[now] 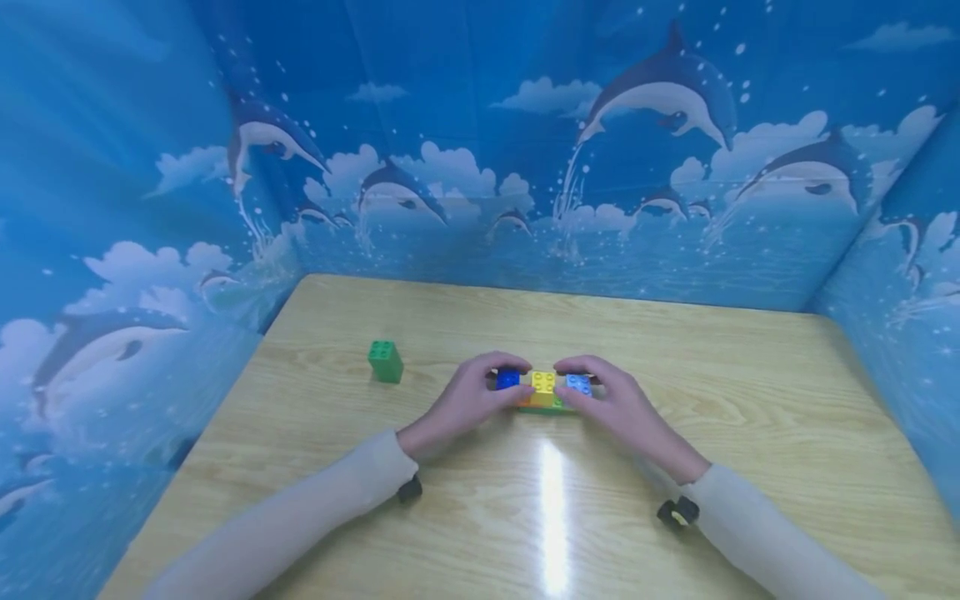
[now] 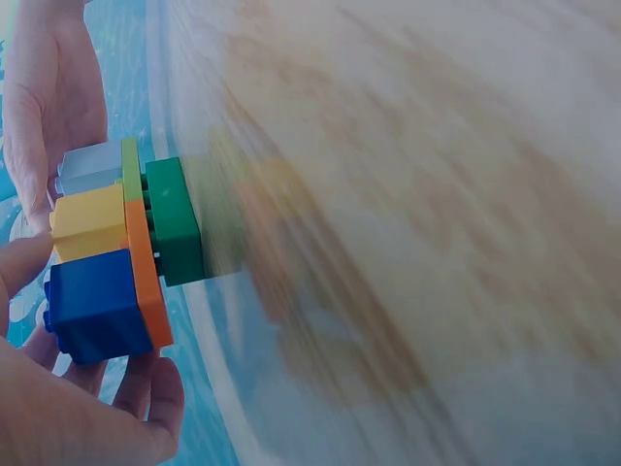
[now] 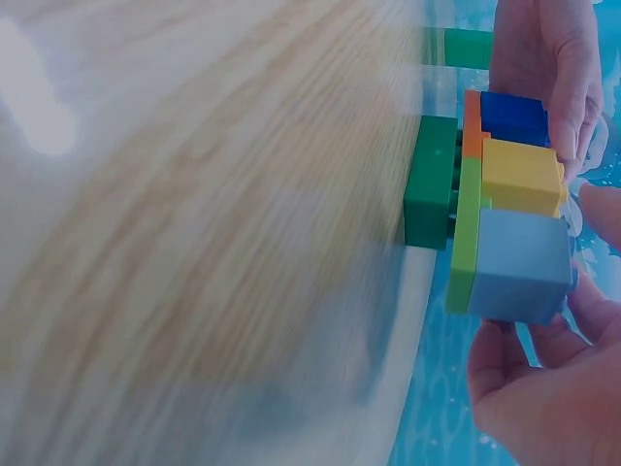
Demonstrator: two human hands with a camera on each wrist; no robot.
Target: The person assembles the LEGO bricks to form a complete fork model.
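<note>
In the head view, my left hand (image 1: 467, 398) grips the left end of a toy brick assembly, around a dark blue brick (image 2: 97, 309). Its right end, with a light blue brick (image 3: 522, 264), is held by my right hand (image 1: 621, 402). Between them sits a yellow brick (image 1: 543, 383). These three rest on a thin orange plate (image 2: 147, 282) and a thin lime green plate (image 3: 465, 248). Beneath the plates is a dark green brick (image 2: 176, 221) on the table; studs show in a narrow gap between them.
A tall green brick stack (image 1: 386, 363) stands upright by itself on the wooden table (image 1: 720, 400), left of my hands. Behind and beside the table hangs a blue curtain with dolphins (image 1: 465, 100).
</note>
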